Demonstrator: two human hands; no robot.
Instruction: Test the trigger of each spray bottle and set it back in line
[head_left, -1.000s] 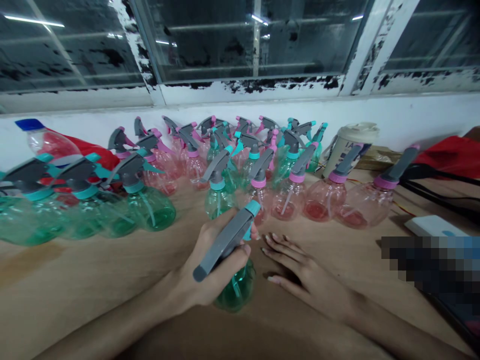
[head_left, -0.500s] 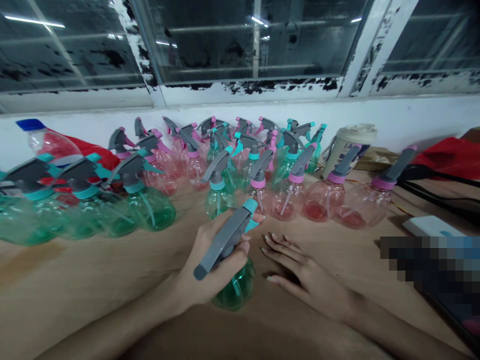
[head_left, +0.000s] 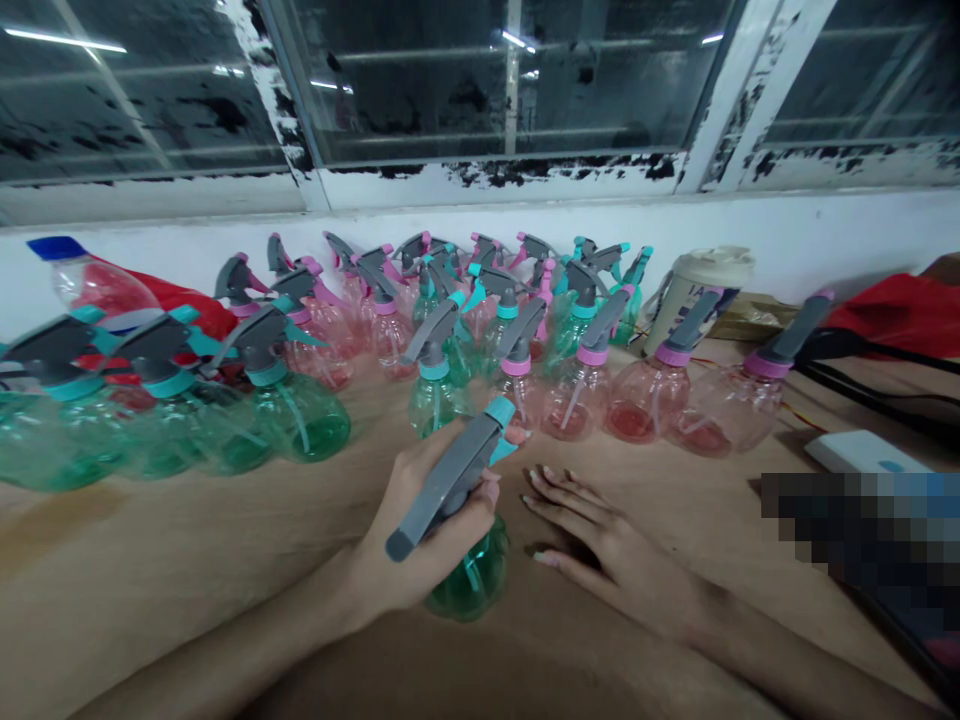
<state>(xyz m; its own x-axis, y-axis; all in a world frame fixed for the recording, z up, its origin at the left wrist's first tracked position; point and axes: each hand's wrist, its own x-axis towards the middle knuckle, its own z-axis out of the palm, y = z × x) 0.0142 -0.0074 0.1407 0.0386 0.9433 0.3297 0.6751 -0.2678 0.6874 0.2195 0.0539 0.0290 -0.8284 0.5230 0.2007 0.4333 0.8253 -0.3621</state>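
A green spray bottle (head_left: 471, 578) with a grey and turquoise trigger head stands at the near middle of the table. My left hand (head_left: 424, 520) is wrapped round its neck, just under the head, and hides the collar. To the right, my right hand (head_left: 600, 535) rests on the tabletop with fingers stretched out, apart from the bottle and holding nothing. Straight behind my left hand is another green spray bottle (head_left: 439, 400), beside a pink spray bottle (head_left: 516, 385) with a pink collar.
Several green spray bottles (head_left: 300, 425) line the left side, and several pink ones (head_left: 634, 410) the right. More crowd along the wall. A paper cup (head_left: 694, 285), a white box (head_left: 862, 455), black straps (head_left: 885, 385) and a blue-capped bottle (head_left: 97, 285) stand around the wooden table (head_left: 247, 560).
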